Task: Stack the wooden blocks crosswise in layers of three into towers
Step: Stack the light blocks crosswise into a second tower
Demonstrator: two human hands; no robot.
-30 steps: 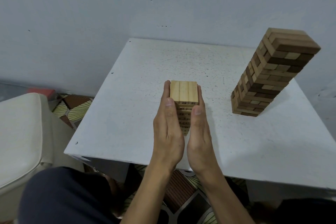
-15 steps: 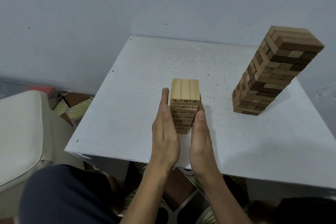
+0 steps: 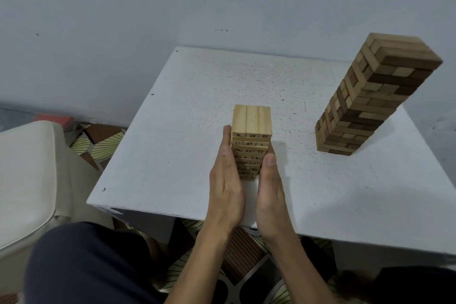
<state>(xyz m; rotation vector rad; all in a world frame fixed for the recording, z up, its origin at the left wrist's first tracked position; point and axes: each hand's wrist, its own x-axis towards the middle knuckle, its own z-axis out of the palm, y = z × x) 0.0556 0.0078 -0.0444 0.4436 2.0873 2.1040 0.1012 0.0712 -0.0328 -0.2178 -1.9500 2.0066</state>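
You are squaring up the pale numbered block tower [image 3: 251,123], which stands toward 6 o'clock on the white table [image 3: 187,116]. Your left hand [image 3: 225,187] and right hand [image 3: 270,190] press flat against its two sides, fingers [image 3: 226,142] straight and curled round nothing. The taller tower of mixed light and dark blocks [image 3: 377,96] stands well apart at 3 o'clock and no loose blocks show, so the next move is probably to ease both palms off evenly, so that no layer is dragged askew.
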